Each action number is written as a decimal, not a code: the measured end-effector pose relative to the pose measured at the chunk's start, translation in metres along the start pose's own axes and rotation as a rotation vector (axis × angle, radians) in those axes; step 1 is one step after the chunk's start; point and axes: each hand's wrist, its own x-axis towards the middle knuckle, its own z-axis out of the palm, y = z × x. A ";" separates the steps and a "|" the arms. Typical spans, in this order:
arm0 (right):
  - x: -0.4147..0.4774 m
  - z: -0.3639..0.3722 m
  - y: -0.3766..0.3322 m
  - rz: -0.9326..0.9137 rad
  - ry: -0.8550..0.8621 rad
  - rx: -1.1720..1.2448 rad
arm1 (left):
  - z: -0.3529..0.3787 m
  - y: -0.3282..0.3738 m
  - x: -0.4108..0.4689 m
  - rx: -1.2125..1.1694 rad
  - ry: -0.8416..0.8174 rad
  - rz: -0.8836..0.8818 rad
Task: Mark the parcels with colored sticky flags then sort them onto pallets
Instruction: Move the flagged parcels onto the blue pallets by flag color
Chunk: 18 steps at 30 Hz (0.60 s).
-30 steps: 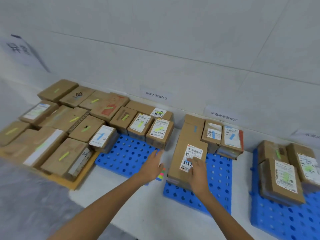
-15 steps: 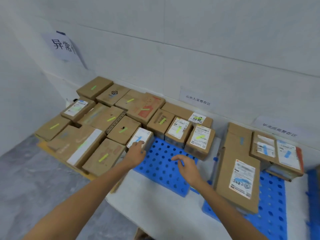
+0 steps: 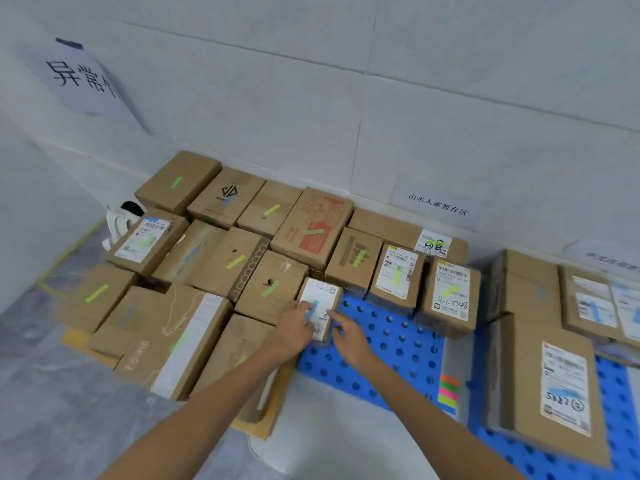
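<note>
— Where's the small parcel (image 3: 322, 296)?

— On the far left corner of the blue plastic pallet (image 3: 398, 344), the one with round holes. It's a squat cardboard box with a white label over most of its top and a blue flag (image 3: 312, 309) stuck on it. It sits tight against the brown cartons (image 3: 207, 251) to its left.

— And the hands?

— The left hand (image 3: 292, 329) grips its near left corner, fingers bent over the label. The right hand (image 3: 349, 337) is only loosely bent, its fingertips touching the near right edge.

— Those cartons, are they flagged?

— Most carry a thin lime-green strip, like this green flag (image 3: 235, 262). Plain corrugated board, some taped, one printed in red.

— The flags themselves?

— The sticky flag pad (image 3: 449, 393), with orange, green, pink and yellow bands, lies at the pallet's near right edge, beside a long flat carton (image 3: 519, 375) with a blurred white label.
</note>
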 end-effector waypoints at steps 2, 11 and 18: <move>-0.001 0.007 0.004 -0.001 0.026 0.044 | 0.003 -0.002 0.000 -0.086 0.033 -0.006; -0.021 -0.014 0.019 0.155 0.195 0.345 | 0.007 0.011 -0.004 -0.388 0.030 -0.038; -0.071 -0.059 0.020 0.007 0.284 0.470 | 0.020 0.069 -0.042 -0.486 0.226 0.122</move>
